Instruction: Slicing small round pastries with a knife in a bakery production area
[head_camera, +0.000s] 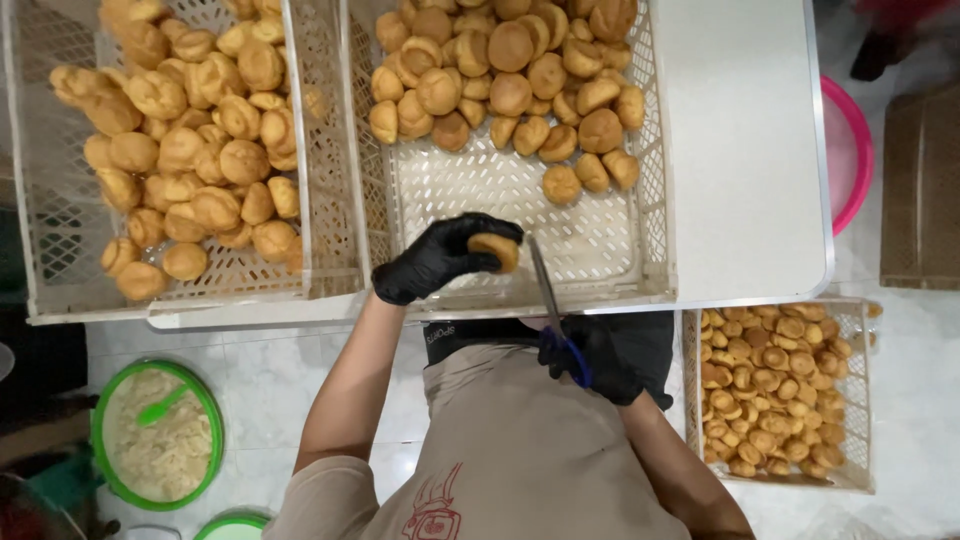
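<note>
One round bun (496, 250) is gripped in the black-gloved left hand (440, 258) over the near end of the middle crate (640, 262). One pair of blue-handled scissors (556, 318) is held closed-fisted in the gloved right hand (598, 358), blades at the bun. One floor crate (862, 400) at the right is nearly filled with dozens of buns, judged finished. Two green tubs (210, 415) are noted at the left, one holding pale filling. Two crates on the white table (745, 150), the left crate (30, 250) included, hold dozens of whole buns, judged outstanding; roughly half remains.

Head view, steeply downward, close.
</note>
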